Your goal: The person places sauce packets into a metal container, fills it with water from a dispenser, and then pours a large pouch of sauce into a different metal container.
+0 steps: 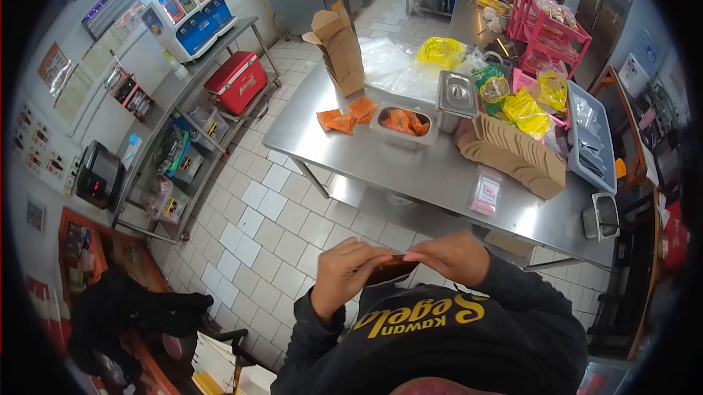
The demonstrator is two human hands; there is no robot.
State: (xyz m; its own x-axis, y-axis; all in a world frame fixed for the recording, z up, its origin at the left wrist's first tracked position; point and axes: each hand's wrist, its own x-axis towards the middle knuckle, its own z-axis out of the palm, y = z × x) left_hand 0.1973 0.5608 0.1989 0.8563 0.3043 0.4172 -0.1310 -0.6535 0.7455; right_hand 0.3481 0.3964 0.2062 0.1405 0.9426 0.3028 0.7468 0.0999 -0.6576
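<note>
Steel table (410, 168) w/ brown bag stacks (516, 153), steel pans (401, 125), prob. snack packets (529, 111), grey tray (593, 139).

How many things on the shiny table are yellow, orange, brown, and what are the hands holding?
Yellow bags: 3, one at the back, two near the pink rack
Orange packets beside the pan: 2
Brown paper stacks: 2, one upright, one lying
Dark flat thing between left hand and right hand: 1
Total: 8

You stand in a commercial kitchen: a stainless steel prep table (410, 164) at frame centre, steel food pans (457, 93), stacked paper bags (341, 51), a drinks dispenser (187, 10) upper left, white tiled floor (271, 205).
</note>
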